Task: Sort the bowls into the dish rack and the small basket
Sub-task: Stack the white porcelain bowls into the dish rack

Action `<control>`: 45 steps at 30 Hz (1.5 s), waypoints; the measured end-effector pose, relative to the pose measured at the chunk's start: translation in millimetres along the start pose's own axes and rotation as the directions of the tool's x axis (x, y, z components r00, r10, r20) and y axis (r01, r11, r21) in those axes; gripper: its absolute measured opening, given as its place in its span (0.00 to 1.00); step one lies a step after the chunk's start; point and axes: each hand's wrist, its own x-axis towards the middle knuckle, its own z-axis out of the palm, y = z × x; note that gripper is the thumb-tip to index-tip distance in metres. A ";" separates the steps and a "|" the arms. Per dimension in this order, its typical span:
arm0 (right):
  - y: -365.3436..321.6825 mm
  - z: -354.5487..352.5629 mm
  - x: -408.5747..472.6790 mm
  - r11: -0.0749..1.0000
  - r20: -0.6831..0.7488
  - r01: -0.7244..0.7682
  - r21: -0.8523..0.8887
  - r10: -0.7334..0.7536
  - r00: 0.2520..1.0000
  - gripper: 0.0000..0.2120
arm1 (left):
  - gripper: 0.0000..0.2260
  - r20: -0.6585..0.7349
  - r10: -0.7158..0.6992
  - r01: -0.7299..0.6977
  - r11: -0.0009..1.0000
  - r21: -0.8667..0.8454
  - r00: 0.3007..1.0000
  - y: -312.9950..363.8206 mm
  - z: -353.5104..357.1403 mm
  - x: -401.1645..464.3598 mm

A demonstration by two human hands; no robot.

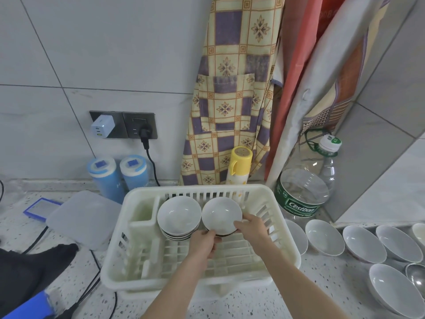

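Countertop [264,302] is taken up by a white dish rack [184,278], with loose bowls [363,244] lined to the rack's right; inside the rack a bowl stack [178,218] leans at the back, and beside it a tilted bowl [220,214] is gripped by left hand [203,241] and right hand [251,227]
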 end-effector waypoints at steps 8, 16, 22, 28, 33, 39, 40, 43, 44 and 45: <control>-3.0 -8.3 -16.7 0.993 0.114 0.098 -0.060 -0.091 0.989 0.27 | 0.03 0.056 -0.063 0.068 0.991 -0.112 0.996 0.8 2.4 -14.2; -16.4 -53.5 -79.0 0.985 0.186 0.115 0.129 -0.138 0.973 0.17 | 0.04 0.038 -0.051 0.055 0.991 -0.125 0.998 -2.8 1.5 -42.7; 0.5 -109.9 -117.1 0.951 0.148 0.157 0.266 -0.202 0.968 0.12 | 0.07 0.124 0.101 -0.070 0.970 -0.232 0.987 5.5 14.9 -96.8; 70.8 -184.6 -123.6 0.908 0.052 -0.011 0.419 -0.012 0.999 0.06 | 0.12 0.366 0.073 -0.084 0.996 0.016 0.928 -8.9 75.3 -151.6; 119.2 -223.6 -96.4 0.902 0.019 -0.125 0.413 0.128 0.992 0.05 | 0.16 0.383 -0.060 -0.004 0.987 0.163 0.922 -37.3 132.1 -157.7; 151.2 -244.3 -54.2 0.886 0.122 -0.248 0.391 0.217 0.968 0.07 | 0.11 0.230 -0.121 0.115 0.993 0.037 0.966 -63.4 186.5 -144.3; 155.1 -246.3 -48.4 0.880 0.138 -0.269 0.392 0.233 0.963 0.08 | 0.11 0.213 -0.129 0.131 0.991 0.006 0.969 -65.8 193.3 -140.5; 163.4 -248.4 -33.2 0.847 0.181 -0.342 0.407 0.293 0.939 0.08 | 0.09 0.160 -0.196 0.221 0.962 -0.161 0.967 -70.6 208.1 -126.7; 165.2 -247.9 -28.6 0.832 0.193 -0.368 0.415 0.314 0.929 0.07 | 0.08 0.148 -0.218 0.247 0.944 -0.219 0.965 -72.2 211.0 -121.0; 166.5 -247.1 -23.8 0.816 0.203 -0.389 0.427 0.332 0.921 0.07 | 0.08 0.137 -0.237 0.266 0.926 -0.266 0.962 -73.8 212.9 -114.8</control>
